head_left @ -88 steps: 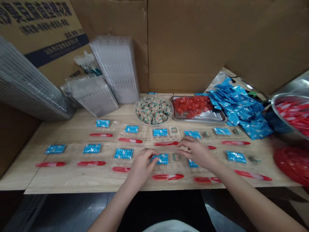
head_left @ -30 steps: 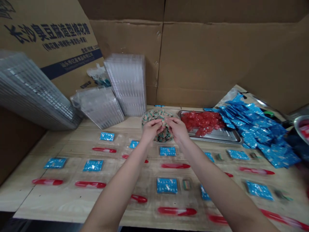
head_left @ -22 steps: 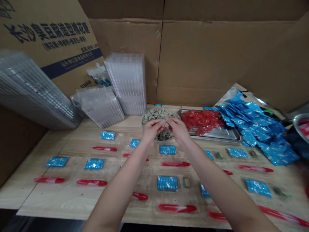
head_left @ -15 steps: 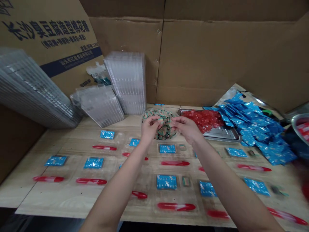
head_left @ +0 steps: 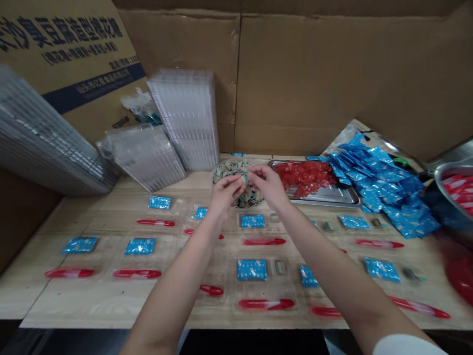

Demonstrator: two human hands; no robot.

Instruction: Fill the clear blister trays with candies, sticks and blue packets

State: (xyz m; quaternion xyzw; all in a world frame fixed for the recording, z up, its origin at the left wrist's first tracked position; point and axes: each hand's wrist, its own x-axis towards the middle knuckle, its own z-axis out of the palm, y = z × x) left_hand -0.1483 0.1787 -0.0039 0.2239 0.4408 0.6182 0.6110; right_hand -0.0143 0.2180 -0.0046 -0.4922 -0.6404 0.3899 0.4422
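My left hand (head_left: pixel 226 192) is closed in a pinch over a round clear bowl (head_left: pixel 215 178) of small green-and-tan packets (head_left: pixel 242 167). One such packet appears to be between its thumb and finger. Close beside it, my right hand (head_left: pixel 269 183) has its fingertips pressed together near the same spot; whatever they hold is too small to make out. Below the hands, clear plastic trays lie in rows, each with a blue sachet (head_left: pixel 252 269) and a red plastic piece (head_left: pixel 266 304). Some trays also have a small green-edged packet (head_left: pixel 281 267). My forearms hide several trays.
Right of the bowl, a metal tray (head_left: pixel 325 196) holds red wrapped pieces (head_left: pixel 303 177). Beyond it lie a heap of blue sachets (head_left: pixel 384 182) and a metal basin (head_left: pixel 445 172) of red-and-white pieces. Stacked clear trays (head_left: pixel 185 118) stand at the left, before cardboard (head_left: pixel 314 84).
My hands have drawn closer together over the bowl, the right one moving left towards the left one. The whole view has shifted slightly.
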